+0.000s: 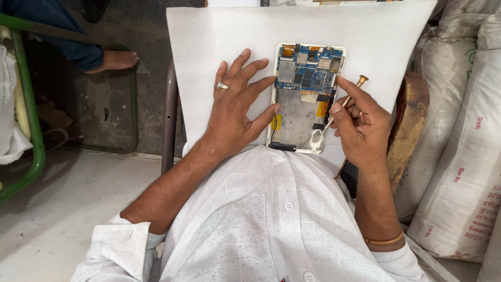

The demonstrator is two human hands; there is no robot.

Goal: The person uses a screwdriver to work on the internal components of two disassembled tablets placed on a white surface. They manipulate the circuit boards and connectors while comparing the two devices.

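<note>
The opened tablet (305,99) lies back-off on a white foam sheet (219,36), its blue circuit board (308,70) bare at the far end and the grey inner plate nearer the person.

The main risk, as I judge it, is the tip of the small screwdriver (345,102) skating off its mark. The tool is held at a slant, low along the tablet's right edge, and a slip would drag it across the thin black wires or the yellow tape patches just inside that edge. The foam gives underfoot, so a hard push could also rock the tablet. Any freed screw could roll off the sheet and vanish among the sacks (464,156) beyond the right hand.

The right hand (360,128) has its grip closed round the screwdriver's shaft, thumb and forefinger pinched on it, the copper-coloured cap sticking out above the knuckles. Whether the tip sits in a screw head I cannot tell.

The left hand (237,107) has its grip fully open and holds nothing: it lies flat on the foam, fingers spread, the fingertips pressing the tablet's left rim to steady it.
</note>
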